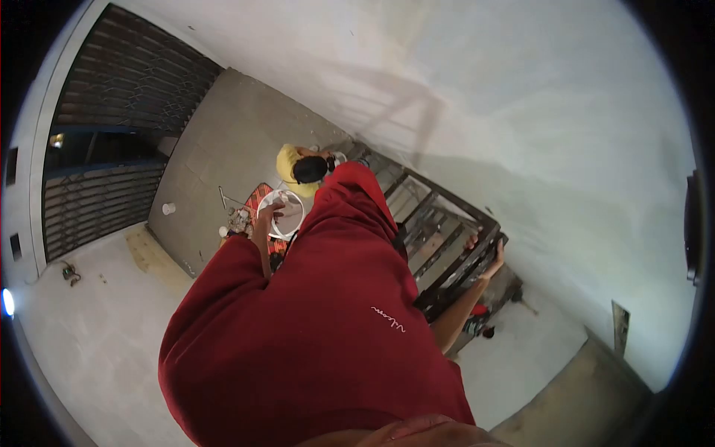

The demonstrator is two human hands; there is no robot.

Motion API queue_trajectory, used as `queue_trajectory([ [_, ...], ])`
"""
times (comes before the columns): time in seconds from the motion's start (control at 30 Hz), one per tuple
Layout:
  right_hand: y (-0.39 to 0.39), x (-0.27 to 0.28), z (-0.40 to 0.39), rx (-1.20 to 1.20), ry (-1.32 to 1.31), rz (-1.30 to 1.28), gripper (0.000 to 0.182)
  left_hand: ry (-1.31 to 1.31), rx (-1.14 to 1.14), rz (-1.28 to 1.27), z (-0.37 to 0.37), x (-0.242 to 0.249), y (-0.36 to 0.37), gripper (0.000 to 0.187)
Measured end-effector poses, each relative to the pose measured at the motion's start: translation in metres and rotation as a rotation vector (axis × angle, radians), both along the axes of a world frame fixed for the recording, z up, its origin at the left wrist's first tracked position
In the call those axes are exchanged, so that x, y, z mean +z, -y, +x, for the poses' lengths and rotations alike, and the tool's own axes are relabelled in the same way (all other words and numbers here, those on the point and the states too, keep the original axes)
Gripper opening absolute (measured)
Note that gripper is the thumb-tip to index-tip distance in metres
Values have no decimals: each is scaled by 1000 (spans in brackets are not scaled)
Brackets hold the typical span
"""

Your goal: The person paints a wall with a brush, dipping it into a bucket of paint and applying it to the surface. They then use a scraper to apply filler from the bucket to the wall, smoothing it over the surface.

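metal gate far left | paper cup on floor | person in yellow crouching below

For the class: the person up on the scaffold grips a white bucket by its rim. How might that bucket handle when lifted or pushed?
The white bucket looks rigid and probably light. Held at one rim point by the left hand, it would likely tilt. Its contents cannot be seen.

White wall, grey concrete floor, metal shutter gate at left — dim light w/ shadows.
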State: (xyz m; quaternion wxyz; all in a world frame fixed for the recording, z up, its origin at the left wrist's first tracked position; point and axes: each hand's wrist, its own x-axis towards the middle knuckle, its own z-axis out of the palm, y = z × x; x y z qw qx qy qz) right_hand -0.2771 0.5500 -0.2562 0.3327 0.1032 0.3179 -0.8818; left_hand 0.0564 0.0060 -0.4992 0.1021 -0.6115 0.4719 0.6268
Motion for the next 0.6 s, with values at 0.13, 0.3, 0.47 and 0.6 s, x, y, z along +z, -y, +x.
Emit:
queue_trajectory([
  [0.13,-4,-5,2,-50,7,118,57,-52,35,-48,12,2,-5,30],
  [0.3,10,18,-1,-28,61,122,55,-62,-51,-170,29,14,-1,29],
  [0.47,9,14,1,-117,29,172,52,-17,64,-188,13,18,6,30],
  [0.6,10,15,-4,-79,-57,169,55,-150,52,-286,0,11,8,31],
])
